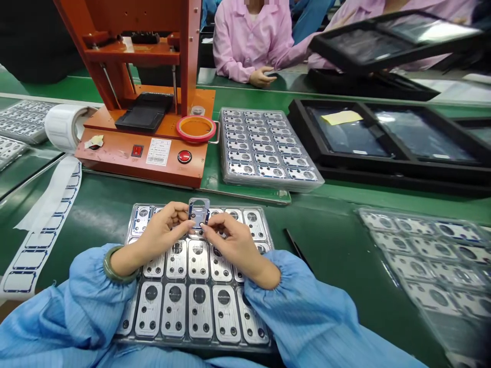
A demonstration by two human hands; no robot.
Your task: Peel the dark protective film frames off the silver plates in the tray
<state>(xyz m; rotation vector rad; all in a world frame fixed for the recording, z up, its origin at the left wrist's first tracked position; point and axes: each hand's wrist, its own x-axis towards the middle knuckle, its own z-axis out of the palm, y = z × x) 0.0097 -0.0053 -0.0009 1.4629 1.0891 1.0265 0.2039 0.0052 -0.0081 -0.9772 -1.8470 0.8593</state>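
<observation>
Head view, centred on a blue-edged clear cutout [199, 213], raised just over the far edge of a clear plastic tray [270, 245] and pinched from two sides. Left hand [161, 230] nearly closed, fingers curled, thumb and forefinger on the cutout's left edge; right hand [230, 243] likewise nearly closed, fingertips at its lower right edge, the two hands almost touching. Step in hand, by judgement from the grip: close handling of this single thin piece over the tray, with both hands taken up and nothing else held, a hold calling for a steady, even pinch. Below the hands, rows of silver metal plates [198, 312] with round holes, set in the tray. Just right of the tray, black tweezers [296, 245] lying untouched on a green conveyor belt [326, 204]. To the left, a white strip printed with blue outlines [30, 258], running out across the belt. Farther off, an orange bench press [141, 138] with a red button [184, 156], a second loaded tray [268, 148], and black trays [345, 138]. Beyond the belt, a co-worker's hand [261, 76] below a pink sleeve.
</observation>
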